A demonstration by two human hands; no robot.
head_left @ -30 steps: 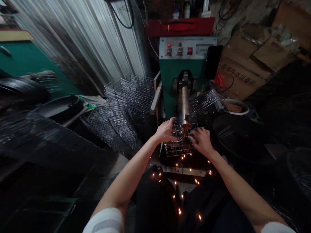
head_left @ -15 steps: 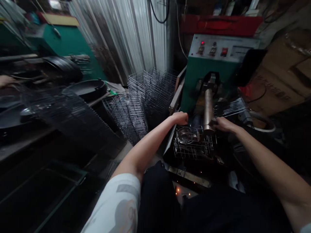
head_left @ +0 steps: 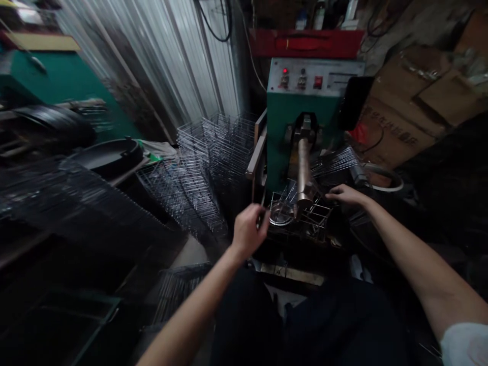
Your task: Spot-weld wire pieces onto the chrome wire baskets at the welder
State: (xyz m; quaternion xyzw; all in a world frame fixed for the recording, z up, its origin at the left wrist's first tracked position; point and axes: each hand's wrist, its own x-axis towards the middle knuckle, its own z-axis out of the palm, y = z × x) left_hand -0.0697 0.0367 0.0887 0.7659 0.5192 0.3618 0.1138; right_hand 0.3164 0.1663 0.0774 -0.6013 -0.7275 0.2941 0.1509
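A wire basket (head_left: 316, 216) sits tilted under the copper-coloured rod (head_left: 304, 170) of a green machine (head_left: 280, 122). My left hand (head_left: 248, 229) is at the basket's left, apart from it, with fingers curled; whether they hold anything is hidden. On the right side, my right hand (head_left: 345, 194) is closed at the basket's upper right edge, its fingertips on thin wire. A round metal ring (head_left: 281, 213) shows at the basket's left part. The machine's panel (head_left: 314, 77) has a lit red light.
Stacked wire baskets (head_left: 194, 183) stand left of the machine. Farther left are a round black pan (head_left: 110, 155) and dark mesh (head_left: 87, 203). Cardboard boxes (head_left: 404, 117) lean at the right, near loose wires (head_left: 337, 160) beside the rod.
My left hand has come back toward me, off the basket's left edge. The basket has tilted under the rod. Orange sparks below are gone, and the view has shifted right.
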